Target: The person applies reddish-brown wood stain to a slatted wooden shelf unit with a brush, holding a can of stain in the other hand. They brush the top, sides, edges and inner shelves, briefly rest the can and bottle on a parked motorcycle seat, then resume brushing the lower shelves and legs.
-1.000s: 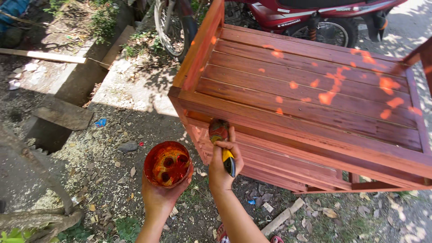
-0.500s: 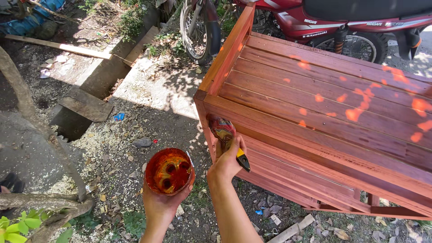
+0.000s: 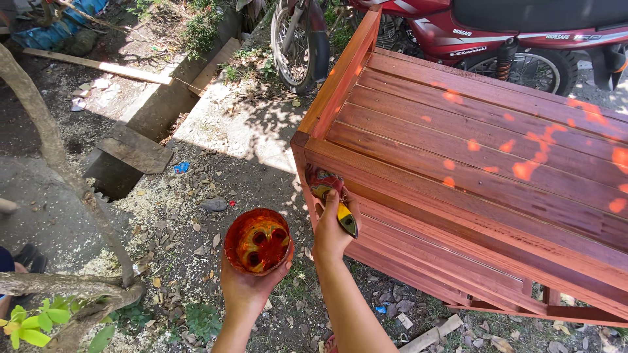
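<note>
My left hand [image 3: 248,287] holds a small round tub [image 3: 258,240] with red-orange stain in it, low and left of centre. My right hand [image 3: 332,230] grips a paintbrush [image 3: 330,193] with a yellow-and-black handle; its stained bristles press against the front face of a reddish-brown wooden slatted bench [image 3: 471,163], just under the bench's near left corner. The bench fills the right half of the view, its top boards glossy with sun spots.
A red motorcycle [image 3: 458,33] stands behind the bench, front wheel [image 3: 301,46] near its far left corner. A concrete slab [image 3: 235,124], a dark pit with a board [image 3: 131,153], a bent tree trunk [image 3: 59,170] and littered dirt lie to the left.
My view has drifted left and closer. The brush has moved left along the bench's front face toward the corner. The tub stays held in my left hand.
</note>
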The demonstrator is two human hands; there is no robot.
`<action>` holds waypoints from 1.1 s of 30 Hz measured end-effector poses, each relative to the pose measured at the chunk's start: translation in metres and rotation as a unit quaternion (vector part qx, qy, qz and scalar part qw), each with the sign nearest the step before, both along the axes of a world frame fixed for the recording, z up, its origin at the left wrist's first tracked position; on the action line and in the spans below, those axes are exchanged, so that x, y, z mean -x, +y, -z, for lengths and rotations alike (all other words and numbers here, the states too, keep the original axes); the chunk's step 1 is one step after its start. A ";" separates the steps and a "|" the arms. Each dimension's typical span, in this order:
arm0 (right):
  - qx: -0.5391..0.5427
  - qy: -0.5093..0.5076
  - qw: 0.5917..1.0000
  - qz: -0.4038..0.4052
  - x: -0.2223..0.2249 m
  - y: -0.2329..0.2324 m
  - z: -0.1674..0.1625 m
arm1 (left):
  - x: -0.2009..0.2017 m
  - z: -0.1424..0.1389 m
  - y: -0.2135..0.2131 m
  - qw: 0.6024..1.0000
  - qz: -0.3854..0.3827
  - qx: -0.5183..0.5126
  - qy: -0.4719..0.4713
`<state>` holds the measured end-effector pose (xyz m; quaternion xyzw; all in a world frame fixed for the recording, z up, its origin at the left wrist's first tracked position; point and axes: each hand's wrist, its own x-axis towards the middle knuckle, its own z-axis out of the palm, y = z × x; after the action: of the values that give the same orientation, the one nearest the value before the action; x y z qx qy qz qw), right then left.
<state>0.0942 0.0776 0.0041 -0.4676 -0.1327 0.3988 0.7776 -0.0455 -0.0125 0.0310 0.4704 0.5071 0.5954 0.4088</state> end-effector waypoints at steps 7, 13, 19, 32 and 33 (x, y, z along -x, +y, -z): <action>-0.015 0.122 0.992 -0.006 -0.007 -0.017 -0.008 | 0.002 -0.009 0.003 0.983 -0.041 -0.032 0.176; -0.048 0.329 0.943 0.021 -0.007 0.002 0.008 | 0.007 -0.011 -0.001 0.981 -0.047 -0.051 0.179; -0.042 0.036 0.998 -0.003 -0.019 0.002 0.000 | 0.003 -0.009 -0.002 0.969 -0.051 -0.050 0.237; 0.078 -0.020 0.995 0.053 -0.087 -0.066 -0.026 | -0.005 -0.009 0.002 0.972 -0.047 -0.027 0.227; 0.084 -0.025 0.994 0.062 -0.099 -0.073 -0.026 | -0.007 -0.008 0.002 0.971 -0.048 -0.009 0.235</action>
<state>0.1929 0.0041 0.0302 -0.5483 -0.0888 0.3480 0.7553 -0.0382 -0.0109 0.0390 0.5757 0.6057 0.4916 0.2450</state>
